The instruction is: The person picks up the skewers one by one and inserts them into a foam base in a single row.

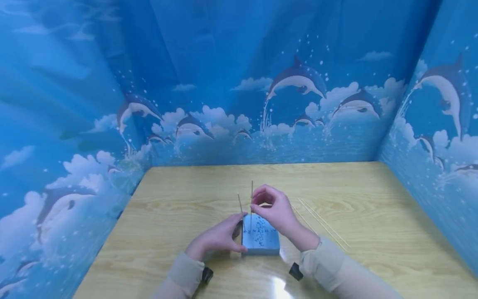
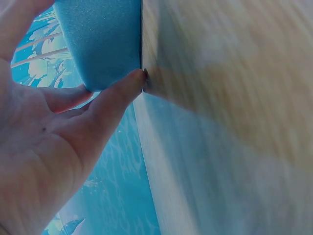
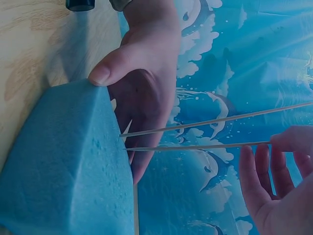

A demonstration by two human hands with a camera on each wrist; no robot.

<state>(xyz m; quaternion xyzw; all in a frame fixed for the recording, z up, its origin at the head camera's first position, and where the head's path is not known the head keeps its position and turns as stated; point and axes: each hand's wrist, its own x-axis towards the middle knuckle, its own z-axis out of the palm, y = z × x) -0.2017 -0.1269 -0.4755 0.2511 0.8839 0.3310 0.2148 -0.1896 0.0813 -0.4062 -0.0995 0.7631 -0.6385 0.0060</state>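
A blue foam block (image 1: 269, 241) with many small holes in its top sits on the table. My left hand (image 1: 219, 236) grips its left side, thumb at the near corner and fingers toward the far one. In the left wrist view, the thumb presses the block (image 2: 110, 41) low, by the tabletop. One thin wooden skewer (image 3: 195, 125) stands in the block near its left edge, slightly tilted. Beside it, my right hand (image 1: 278, 211) pinches a second skewer (image 3: 195, 147) between thumb and fingertips. That skewer's lower tip meets the block's top; how deep it goes, I cannot tell.
Loose skewers (image 1: 324, 222) lie on the wooden table (image 1: 179, 191) to the right of the block, under and beyond the right forearm. A blue dolphin-print curtain (image 1: 224, 83) encloses the table's back and sides. Small black devices (image 1: 296, 271) hang at both wrists.
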